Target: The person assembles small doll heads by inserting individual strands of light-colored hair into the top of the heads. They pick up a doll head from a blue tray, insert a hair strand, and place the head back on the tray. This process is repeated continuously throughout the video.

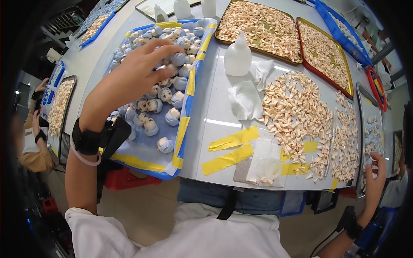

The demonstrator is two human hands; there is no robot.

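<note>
My left hand (137, 71) reaches over a blue-rimmed tray (184, 129) holding many small doll heads (151, 126) with light-blue hair. Its thumb and index finger are apart above the heads, and no head is visibly gripped; whether the fingertips touch one is hard to tell. Far to the right, my right hand (375, 175) is at a metal tray (360, 174) of small light-blue pieces (372, 135). Its fingers are slightly bent and apart, with nothing visible between them.
Loose cream pieces with reddish tips (292, 116) cover the table's right half. More fill two trays (260, 61) (330, 84) behind. A white squeeze bottle (238, 58), crumpled tissues (245, 101), yellow tape strips (228, 159) and a clear round dish (266, 167) lie between. Other people work at far left.
</note>
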